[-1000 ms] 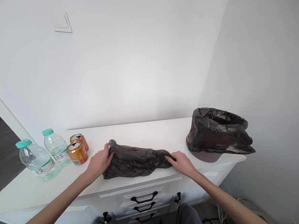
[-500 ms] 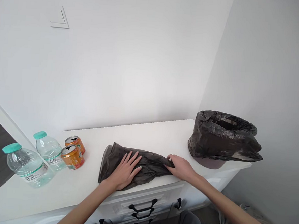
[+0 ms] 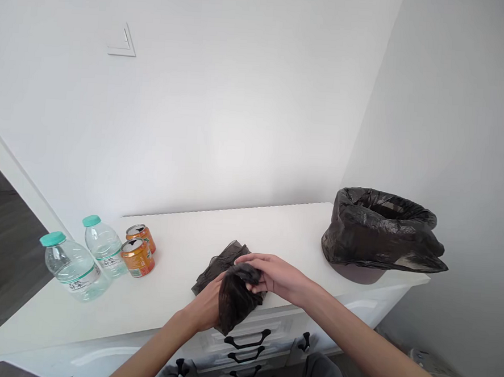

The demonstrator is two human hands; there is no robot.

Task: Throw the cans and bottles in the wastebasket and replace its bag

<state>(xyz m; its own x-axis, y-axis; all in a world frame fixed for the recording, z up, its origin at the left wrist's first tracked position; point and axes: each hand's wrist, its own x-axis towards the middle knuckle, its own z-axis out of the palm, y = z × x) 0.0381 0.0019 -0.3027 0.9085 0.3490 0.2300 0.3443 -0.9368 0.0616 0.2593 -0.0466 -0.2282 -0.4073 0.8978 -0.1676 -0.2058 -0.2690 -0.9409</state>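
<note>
At the front edge of the white cabinet top, a thin black plastic bag (image 3: 239,301) lies bunched and folded over on itself. My right hand (image 3: 278,278) pinches the folded-over end from the right, thumb and fingers curled round it. From the left, my left hand (image 3: 206,308) rests against the bag; the folded plastic covers its fingers, so their pose is hidden. Left of the hands stand two orange drink cans (image 3: 138,258) with opened tops. Beside them are two clear plastic bottles (image 3: 76,271) with teal caps and white labels.
A bin lined with a black bag (image 3: 381,236) stands at the right end of the cabinet top (image 3: 181,235). White walls rise behind and to the right. Below the front edge are drawers with black handles (image 3: 247,339). A wall switch (image 3: 123,44) is at upper left.
My right hand has brought the bag's right end leftward, folding it over my left hand. The bag was spread long and flat before. The camera view has shifted slightly; bottles and cans stay put.
</note>
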